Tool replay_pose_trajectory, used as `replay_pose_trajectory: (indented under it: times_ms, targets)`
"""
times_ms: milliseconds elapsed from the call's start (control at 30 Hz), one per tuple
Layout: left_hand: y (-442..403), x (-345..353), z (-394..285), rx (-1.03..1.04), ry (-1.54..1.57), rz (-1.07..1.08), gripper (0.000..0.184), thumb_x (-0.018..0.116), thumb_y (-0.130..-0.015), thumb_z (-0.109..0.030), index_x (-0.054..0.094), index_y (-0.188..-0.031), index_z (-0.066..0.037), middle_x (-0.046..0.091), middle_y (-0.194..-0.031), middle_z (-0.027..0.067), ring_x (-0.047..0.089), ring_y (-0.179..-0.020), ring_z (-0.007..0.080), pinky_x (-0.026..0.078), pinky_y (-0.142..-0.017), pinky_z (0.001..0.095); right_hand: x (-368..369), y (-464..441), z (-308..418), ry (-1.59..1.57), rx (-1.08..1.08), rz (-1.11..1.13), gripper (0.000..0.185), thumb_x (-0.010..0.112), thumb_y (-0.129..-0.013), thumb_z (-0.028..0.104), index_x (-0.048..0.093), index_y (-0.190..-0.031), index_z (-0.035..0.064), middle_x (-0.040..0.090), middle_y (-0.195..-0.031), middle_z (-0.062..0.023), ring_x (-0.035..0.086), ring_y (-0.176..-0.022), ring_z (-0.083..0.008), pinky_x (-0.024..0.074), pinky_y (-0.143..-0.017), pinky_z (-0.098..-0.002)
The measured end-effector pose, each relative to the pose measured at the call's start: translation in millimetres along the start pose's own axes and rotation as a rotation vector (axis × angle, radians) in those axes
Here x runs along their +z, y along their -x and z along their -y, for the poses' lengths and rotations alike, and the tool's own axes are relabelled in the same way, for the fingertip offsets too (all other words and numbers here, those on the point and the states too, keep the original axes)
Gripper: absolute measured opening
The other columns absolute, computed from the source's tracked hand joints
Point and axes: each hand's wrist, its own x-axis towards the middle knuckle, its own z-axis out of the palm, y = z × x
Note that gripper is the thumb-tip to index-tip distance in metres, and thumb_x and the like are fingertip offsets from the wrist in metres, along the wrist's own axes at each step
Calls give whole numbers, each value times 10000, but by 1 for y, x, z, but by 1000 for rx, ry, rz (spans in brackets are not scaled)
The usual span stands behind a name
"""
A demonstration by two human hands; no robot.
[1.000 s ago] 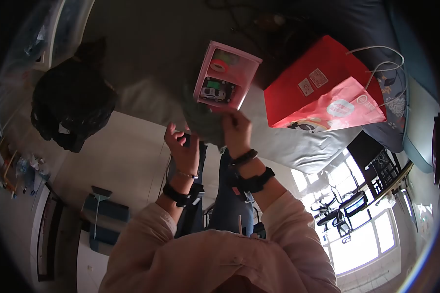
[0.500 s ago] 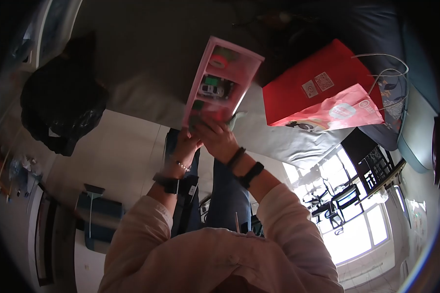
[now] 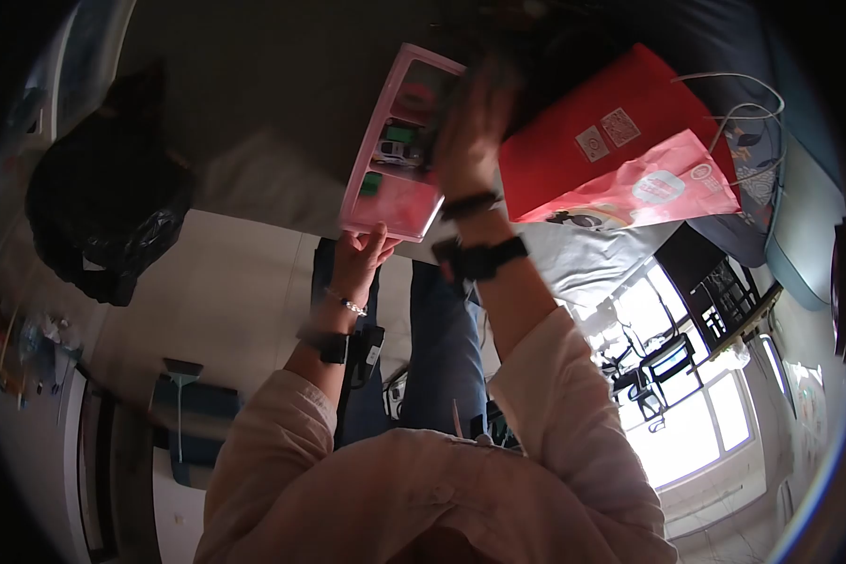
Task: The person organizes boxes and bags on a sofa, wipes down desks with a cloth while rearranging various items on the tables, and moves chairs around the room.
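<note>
A pink compartment box (image 3: 399, 209) lies tilted in view on the dark grey cloth. Inside it are a small white toy car (image 3: 397, 152) in the middle section, a green piece (image 3: 370, 183) in the near section and a reddish ring-shaped thing (image 3: 415, 97) in the far one. My left hand (image 3: 359, 258) grips the box's near edge, thumb on top. Smeared by motion, my right hand (image 3: 475, 136) is over the box's right side and hides part of it. Whether it holds anything cannot be seen.
A red paper bag (image 3: 573, 141) with white cord handles lies at the right, close to my right hand. At the left is a black plastic bag (image 3: 108, 188). A blue dustpan (image 3: 197, 414) stands on the pale floor, lower left.
My right hand has left the box's near end and moved up and away, to its right side. My left hand still holds the near edge. The box appears slightly higher in view.
</note>
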Motion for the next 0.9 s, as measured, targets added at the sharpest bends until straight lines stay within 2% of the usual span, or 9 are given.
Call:
replay_pose_trajectory:
  times_ms: [100,167,300,333,467,533,600,700,900]
  targets:
    - [-5,-10,9,0,2,2,282,567,-839,-272,492,-1011,-60,592,-897,32,600,-781,110,447,-638,206,-2,87,8,121,-88,194,436,541,-734,49,476,-1164,36,408,-1211,-215,417,-1113,-380,389,-897,-422]
    - [-20,-31,31,72,102,113,220,548,-846,-226,510,-971,-49,564,-794,4,539,-668,68,421,-557,194,-15,125,31,8,-220,393,444,542,-692,22,510,-1134,39,441,-1195,-190,420,-1154,-297,395,-901,-422]
    - [-19,-19,8,164,-8,5,242,580,-824,-202,518,-985,-33,539,-732,-15,493,-627,55,408,-535,194,-35,120,35,-79,-164,423,413,500,-717,-19,506,-1129,11,477,-1153,-200,458,-1108,-318,401,-895,-397]
    - [-17,-15,-2,182,-45,8,258,588,-819,-201,517,-997,-28,545,-738,-12,500,-633,59,412,-544,197,-42,109,34,-183,43,276,408,482,-741,-33,497,-1145,20,482,-1155,-197,478,-1088,-302,407,-880,-373]
    - [15,6,-56,522,-137,-111,303,692,-729,-134,547,-959,1,548,-1036,82,546,-900,141,456,-691,271,-73,44,24,-290,345,17,397,403,-817,-46,440,-1207,17,500,-1146,-177,518,-1017,-276,425,-830,-327]
    - [37,-2,-69,559,-222,-119,279,701,-713,-107,562,-932,-5,527,-1095,109,547,-932,166,458,-705,275,-80,12,39,-192,81,-50,379,411,-802,-48,467,-1173,7,521,-1102,-172,535,-916,-279,434,-781,-336]
    - [55,-6,-86,1180,-695,-121,215,701,-686,-62,577,-855,-13,469,-1168,179,558,-941,234,472,-723,297,-81,-13,48,-151,-95,63,318,424,-781,-34,528,-1080,0,564,-997,-165,533,-899,-316,432,-786,-341]
    - [74,-14,-104,1209,-830,-71,195,709,-658,-50,568,-791,-22,420,-1201,234,541,-986,303,487,-728,339,-83,2,70,-335,226,538,283,468,-758,8,577,-1013,68,589,-921,-152,576,-856,-301,467,-733,-333]
    - [90,-26,-112,1284,-1077,-62,187,671,-633,-1,507,-715,-41,405,-1186,261,538,-966,384,503,-697,374,-96,37,132,-386,-129,405,337,535,-696,-10,582,-1015,88,592,-939,-119,577,-883,-278,484,-746,-345]
